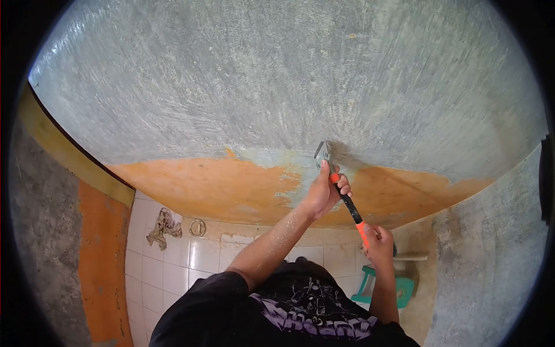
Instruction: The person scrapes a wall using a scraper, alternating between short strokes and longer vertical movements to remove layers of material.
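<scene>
A long-handled scraper (349,203) with a black and orange shaft slants across the middle of the view, its metal head against the wall (277,87). Close below that head, my left hand (325,194) wraps the shaft, thumb stretched along it. My right hand (378,242) grips the orange lower end of the handle. Bare grey surface covers the upper wall; orange paint (231,188) remains in a band low down, with a ragged edge beside the scraper. Pale flecks dot my left forearm.
On the tiled floor (151,277) lie a crumpled rag (163,227) and a ring-shaped object (197,228). A green plastic stool (406,292) stands behind my right arm. Side walls close in at left and right, and dust lines the wall's foot.
</scene>
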Available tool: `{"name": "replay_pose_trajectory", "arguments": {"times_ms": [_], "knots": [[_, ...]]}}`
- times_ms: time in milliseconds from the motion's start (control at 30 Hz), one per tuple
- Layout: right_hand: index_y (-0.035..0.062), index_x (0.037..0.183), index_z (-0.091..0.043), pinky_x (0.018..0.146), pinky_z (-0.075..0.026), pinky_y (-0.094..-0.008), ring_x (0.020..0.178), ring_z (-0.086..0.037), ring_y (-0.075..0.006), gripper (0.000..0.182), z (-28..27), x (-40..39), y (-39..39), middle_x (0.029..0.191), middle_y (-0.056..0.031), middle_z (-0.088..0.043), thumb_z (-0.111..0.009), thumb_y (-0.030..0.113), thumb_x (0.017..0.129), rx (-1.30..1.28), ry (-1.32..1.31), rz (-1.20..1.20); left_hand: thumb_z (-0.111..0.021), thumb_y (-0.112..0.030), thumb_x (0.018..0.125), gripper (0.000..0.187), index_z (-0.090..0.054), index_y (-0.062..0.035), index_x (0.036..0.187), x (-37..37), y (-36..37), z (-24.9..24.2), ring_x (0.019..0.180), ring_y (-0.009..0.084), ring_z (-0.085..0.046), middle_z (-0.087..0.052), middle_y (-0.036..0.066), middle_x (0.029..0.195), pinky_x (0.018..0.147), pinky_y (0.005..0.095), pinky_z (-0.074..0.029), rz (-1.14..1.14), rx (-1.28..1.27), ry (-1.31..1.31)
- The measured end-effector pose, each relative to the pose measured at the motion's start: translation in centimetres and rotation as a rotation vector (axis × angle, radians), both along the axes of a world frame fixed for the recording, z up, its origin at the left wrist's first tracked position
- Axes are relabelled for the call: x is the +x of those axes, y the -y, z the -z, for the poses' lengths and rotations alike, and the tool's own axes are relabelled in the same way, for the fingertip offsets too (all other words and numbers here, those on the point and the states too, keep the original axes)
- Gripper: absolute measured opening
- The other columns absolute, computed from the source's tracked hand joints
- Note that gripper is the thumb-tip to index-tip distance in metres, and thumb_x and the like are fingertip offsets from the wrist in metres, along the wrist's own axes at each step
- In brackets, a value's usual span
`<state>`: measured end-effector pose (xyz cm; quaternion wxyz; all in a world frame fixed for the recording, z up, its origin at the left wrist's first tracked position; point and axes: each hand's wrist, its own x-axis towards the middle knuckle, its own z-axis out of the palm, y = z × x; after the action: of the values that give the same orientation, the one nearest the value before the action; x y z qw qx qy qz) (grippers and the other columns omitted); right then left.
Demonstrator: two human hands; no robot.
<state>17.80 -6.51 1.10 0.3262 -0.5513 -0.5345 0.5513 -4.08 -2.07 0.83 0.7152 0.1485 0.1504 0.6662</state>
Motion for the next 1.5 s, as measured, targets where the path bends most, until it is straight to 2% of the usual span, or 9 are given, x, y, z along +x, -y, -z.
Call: {"name": "replay_pose_trajectory", "arguments": {"times_ms": [67,267,467,667,800,1000,1267,1367,1500], "knots": [[-0.0003,0.093,-0.065,0.04,-0.032,-0.0225,0.042,-0.045,-0.0054,0.029,0.5,-0.6,0.1,0.056,0.0014,-0.052,-0.067,0.028,0.093,0.039,0.062,-0.001,-0.027,-0.063,0.099,0.049,-0.04,-0.016,0.101,-0.6,0.3,0.4,0.067,0.0154,-0.039,-0.035,-0.001,0.073,0.077,0.0374,-0.041,-0.003,0.016,0.0],[-0.0013,0.1,-0.064,0.04,-0.032,-0.0219,0.043,-0.044,-0.0047,0.031,1.0,-0.3,0.6,0.055,0.0011,-0.051,-0.067,0.029,0.094,-0.077,-0.064,-0.014,-0.027,-0.062,0.1,0.048,-0.04,-0.0158,0.101,-1.1,0.3,0.4,0.067,0.0159,-0.04,-0.037,0.0,0.073,0.077,0.0374,-0.041,-0.017,0.032,-0.055],[-0.001,0.117,-0.056,0.04,-0.033,-0.022,0.043,-0.042,-0.0052,0.035,0.3,1.4,-0.8,0.057,0.0013,-0.051,-0.063,0.026,0.096,0.014,-0.047,-0.201,-0.027,-0.061,0.101,0.046,-0.04,-0.0159,0.1,-0.8,0.2,-0.2,0.068,0.0157,-0.04,-0.037,0.0,0.073,0.076,0.038,-0.041,-0.048,0.004,-0.05],[0.0022,0.129,-0.045,0.041,-0.036,-0.025,0.043,-0.045,-0.0097,0.037,3.0,0.9,-0.6,0.064,-0.0059,-0.054,-0.056,0.023,0.1,-0.158,-0.249,-0.349,-0.027,-0.061,0.101,0.045,-0.038,-0.0175,0.097,-0.9,-0.2,1.3,0.062,0.0137,-0.035,-0.034,-0.002,0.069,0.068,0.0346,-0.037,-0.041,0.012,-0.036],[0.0041,0.126,-0.048,0.04,-0.033,-0.0233,0.042,-0.041,-0.0077,0.032,3.7,2.6,-1.2,0.061,-0.004,-0.051,-0.05,0.026,0.103,-0.356,-0.38,-0.338,-0.027,-0.061,0.101,0.046,-0.037,-0.0176,0.094,1.0,-0.7,0.7,0.06,0.013,-0.032,-0.031,-0.002,0.067,0.065,0.033,-0.035,-0.027,-0.034,-0.056],[0.0042,0.125,-0.049,0.04,-0.034,-0.0232,0.041,-0.041,-0.0074,0.034,4.3,3.3,-2.9,0.057,-0.0019,-0.047,-0.051,0.029,0.102,-0.183,-0.212,-0.397,-0.027,-0.062,0.101,0.046,-0.036,-0.0176,0.094,1.9,-1.5,0.7,0.06,0.0123,-0.032,-0.031,-0.002,0.068,0.065,0.0328,-0.035,-0.059,-0.033,-0.041],[0.002,0.126,-0.05,0.041,-0.034,-0.0225,0.044,-0.041,-0.0055,0.035,2.9,3.8,-3.8,0.058,0.0012,-0.047,-0.052,0.027,0.102,-0.078,-0.179,-0.426,-0.025,-0.063,0.101,0.048,-0.037,-0.0168,0.098,3.4,-1.9,-0.6,0.059,0.0117,-0.031,-0.032,-0.002,0.068,0.065,0.0325,-0.035,-0.108,-0.018,-0.082],[0.0007,0.126,-0.05,0.043,-0.034,-0.0216,0.046,-0.041,-0.0047,0.035,2.5,2.9,-4.3,0.058,0.0022,-0.046,-0.053,0.026,0.102,-0.061,-0.176,-0.429,-0.027,-0.063,0.1,0.048,-0.037,-0.0161,0.1,1.9,-1.8,-0.5,0.06,0.0124,-0.031,-0.031,-0.002,0.068,0.065,0.0326,-0.035,-0.209,0.043,-0.095],[-0.0007,0.128,-0.049,0.045,-0.032,-0.0211,0.049,-0.041,-0.0036,0.039,2.3,3.7,-4.9,0.06,0.0034,-0.046,-0.055,0.026,0.101,-0.026,-0.158,-0.408,-0.027,-0.065,0.099,0.05,-0.037,-0.016,0.1,2.2,-1.8,-0.6,0.061,0.013,-0.032,-0.03,-0.002,0.069,0.067,0.0337,-0.036,-0.167,0.007,-0.048]]}}
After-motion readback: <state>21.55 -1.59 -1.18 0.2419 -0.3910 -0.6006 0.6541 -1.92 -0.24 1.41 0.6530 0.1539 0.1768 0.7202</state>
